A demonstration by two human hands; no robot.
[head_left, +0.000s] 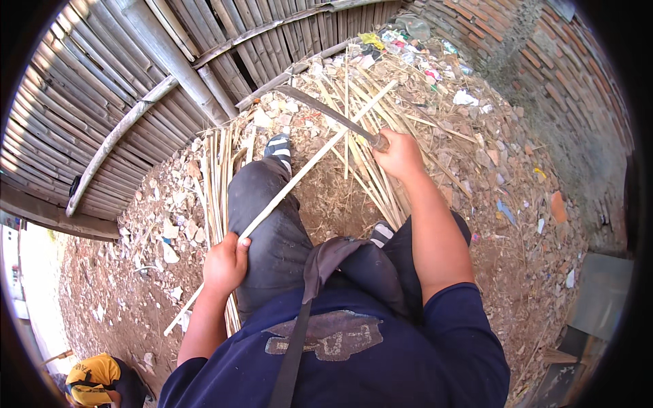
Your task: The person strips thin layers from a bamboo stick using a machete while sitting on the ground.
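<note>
My left hand is closed around a long pale bamboo strip beside my left thigh. The strip runs up and to the right across my left knee, its short end sticking out behind the hand. My right hand grips the handle of a machete, whose long dark blade points up and left. Blade and strip cross close to the right hand; whether they touch I cannot tell. Split bamboo strips lie beside my left leg, and a looser pile of strips spreads between my legs and beyond the right hand.
A bamboo slat wall rises at the left and far side, with a brick wall at the right. Stones and litter cover the dirt ground. A person in a yellow shirt is at the lower left. Grey panels stand at the right.
</note>
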